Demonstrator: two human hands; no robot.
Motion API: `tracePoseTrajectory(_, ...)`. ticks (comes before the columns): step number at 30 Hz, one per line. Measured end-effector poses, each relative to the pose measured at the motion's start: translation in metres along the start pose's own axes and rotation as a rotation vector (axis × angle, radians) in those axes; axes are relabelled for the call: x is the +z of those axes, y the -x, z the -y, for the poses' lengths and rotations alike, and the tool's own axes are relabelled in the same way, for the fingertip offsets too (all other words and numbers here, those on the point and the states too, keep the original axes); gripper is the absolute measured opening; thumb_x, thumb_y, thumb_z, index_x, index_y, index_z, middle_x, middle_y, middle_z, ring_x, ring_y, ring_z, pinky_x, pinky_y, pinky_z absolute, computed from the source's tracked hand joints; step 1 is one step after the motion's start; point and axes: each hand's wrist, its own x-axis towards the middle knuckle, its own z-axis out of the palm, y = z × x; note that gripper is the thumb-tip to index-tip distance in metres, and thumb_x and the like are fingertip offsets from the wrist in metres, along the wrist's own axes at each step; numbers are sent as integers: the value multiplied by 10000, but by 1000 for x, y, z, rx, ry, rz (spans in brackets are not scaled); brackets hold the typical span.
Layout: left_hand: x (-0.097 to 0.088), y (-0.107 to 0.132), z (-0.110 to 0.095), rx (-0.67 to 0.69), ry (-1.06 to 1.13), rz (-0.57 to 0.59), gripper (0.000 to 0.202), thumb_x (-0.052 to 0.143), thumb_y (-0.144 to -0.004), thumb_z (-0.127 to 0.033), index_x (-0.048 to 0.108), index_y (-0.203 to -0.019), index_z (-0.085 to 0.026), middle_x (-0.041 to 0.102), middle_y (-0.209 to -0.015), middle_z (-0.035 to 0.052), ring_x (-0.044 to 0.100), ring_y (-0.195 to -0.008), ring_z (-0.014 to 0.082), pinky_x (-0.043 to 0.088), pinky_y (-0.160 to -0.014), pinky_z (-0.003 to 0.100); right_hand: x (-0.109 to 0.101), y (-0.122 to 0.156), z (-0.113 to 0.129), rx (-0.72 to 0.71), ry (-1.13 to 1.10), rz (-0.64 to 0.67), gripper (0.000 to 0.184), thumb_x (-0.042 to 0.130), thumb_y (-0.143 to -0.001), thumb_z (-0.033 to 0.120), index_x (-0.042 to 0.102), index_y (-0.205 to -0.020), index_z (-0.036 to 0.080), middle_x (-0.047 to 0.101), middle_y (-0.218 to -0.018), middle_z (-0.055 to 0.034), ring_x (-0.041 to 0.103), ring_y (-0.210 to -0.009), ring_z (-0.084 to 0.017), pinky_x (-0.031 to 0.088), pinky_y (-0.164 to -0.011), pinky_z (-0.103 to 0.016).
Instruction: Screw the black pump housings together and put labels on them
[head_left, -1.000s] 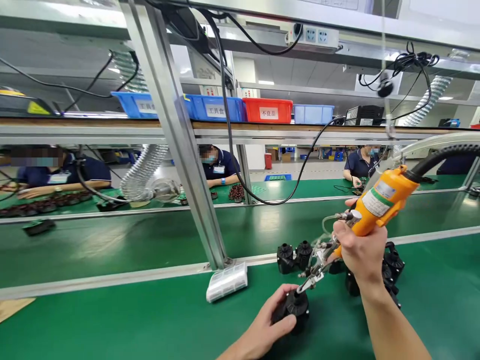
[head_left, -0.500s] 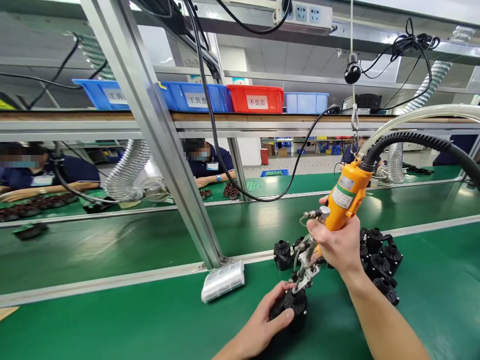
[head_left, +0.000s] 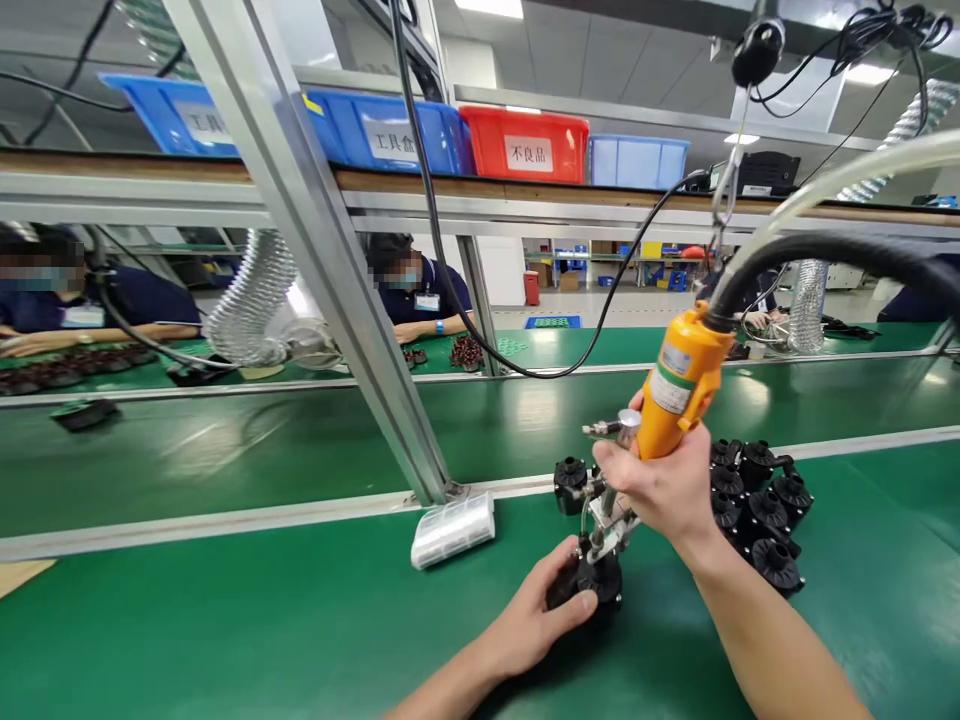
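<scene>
Green workbench [head_left: 262, 630] spreads below me, wall to wall of my view. Above it, a long shelf [head_left: 540, 210] runs across, with an aluminium post [head_left: 322, 260] leaning through the view to the left of centre. Across the line, a co-worker in a navy shirt [head_left: 448, 285] sits with forearms at the far bench.

Shelf holds a red bin [head_left: 525, 145] labelled 不良品, a blue bin [head_left: 386, 130] just left of it, a paler blue bin [head_left: 637, 162] on its right.

Cluster of black housings [head_left: 765, 510], ribbed round tops, standing close together beyond my right forearm.

Orange power screwdriver [head_left: 679, 378]: tilted, rear end up and to the right, thick black hose [head_left: 832, 250] arching off it. My right hand [head_left: 667, 490] is wrapped firmly round its lower body.

My left hand [head_left: 536, 615] low on the bench, thumb on the near side, fingers on the far side, gripping one black housing [head_left: 600, 580]. That piece stands on the green surface, directly under the metal nose [head_left: 609, 535] of the tool; contact between nose and top, cannot tell.

Translucent plastic piece [head_left: 454, 530] lies near the post's foot. Lone housing [head_left: 570, 483] stands behind the gripped one, apart from it.
</scene>
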Motion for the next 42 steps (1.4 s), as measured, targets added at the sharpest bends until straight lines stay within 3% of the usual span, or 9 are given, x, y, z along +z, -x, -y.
tracePoseTrajectory(8, 12, 2, -28, 118, 106, 32, 809, 852, -790, -659, 630, -1460, -265, 705, -1375, 105, 586, -1339, 369, 410, -1234, 524, 4, 3, -18, 91, 35, 90, 453, 899, -669, 326, 531, -910, 217, 455, -629, 89, 394, -546, -89, 379, -473, -219)
tracePoseTrajectory(14, 6, 6, -7, 59, -26, -70, 834, 813, -783, -720, 630, -1445, -247, 587, -1535, 143, 455, -1470, 437, 262, -1302, 609, 3, 0, -16, 84, -37, 63, 461, 886, -704, 333, 538, -982, 212, 478, -656, 87, 408, -561, -88, 434, -522, -228)
tracePoseTrajectory(18, 8, 10, -5, 161, -83, 13, 888, 893, -781, -554, 502, -1528, -276, 531, -1562, 130, 468, -1465, 387, 283, -1302, 538, -17, -2, 4, 83, -22, -13, 508, 914, -676, 358, 561, -1009, 207, 475, -640, 92, 411, -530, -87, 423, -482, -223)
tracePoseTrajectory(21, 16, 11, -15, 201, -144, 21, 755, 907, -797, -434, 564, -1449, -268, 573, -1478, 117, 524, -1389, 352, 332, -1268, 488, -39, 1, 31, 27, 9, -44, 525, 915, -665, 331, 588, -1056, 207, 503, -632, 82, 436, -508, -92, 425, -461, -223)
tracePoseTrajectory(24, 22, 7, -19, 213, -133, 22, 727, 923, -779, -418, 584, -1399, -247, 618, -1391, 115, 563, -1322, 344, 381, -1219, 477, -48, 7, 52, -14, -3, -35, 506, 897, -662, 304, 605, -1064, 213, 550, -685, 58, 447, -512, -88, 412, -446, -213)
tracePoseTrajectory(29, 21, 2, -11, 226, -112, 59, 742, 884, -808, -502, 549, -1420, -248, 685, -1308, 117, 635, -1212, 339, 481, -1134, 493, -25, 15, 50, 10, -97, 11, 493, 848, -651, 332, 584, -1054, 224, 513, -662, 73, 404, -476, -75, 390, -425, -210)
tracePoseTrajectory(34, 22, 3, -23, 161, -169, -21, 819, 951, -679, -574, 672, -1371, -237, 713, -1344, 141, 556, -1369, 438, 380, -1249, 583, 2, 15, 36, 16, -114, 8, 480, 830, -642, 369, 560, -1016, 236, 475, -640, 82, 420, -491, -85, 406, -443, -217)
tracePoseTrajectory(39, 27, 3, -41, 211, -157, 22, 704, 933, -701, -588, 749, -1288, -246, 793, -1149, 112, 537, -1396, 432, 308, -1297, 584, 5, 13, 33, 19, -83, 42, 471, 821, -659, 406, 555, -1011, 239, 461, -621, 87, 412, -479, -89, 407, -443, -226)
tracePoseTrajectory(42, 27, 4, -41, 203, -167, 13, 644, 920, -720, -581, 770, -1239, -232, 788, -1149, 111, 560, -1367, 423, 336, -1283, 571, 5, 13, 33, 37, -70, 85, 473, 822, -660, 412, 562, -1012, 233, 459, -610, 89, 415, -476, -91, 418, -449, -230)
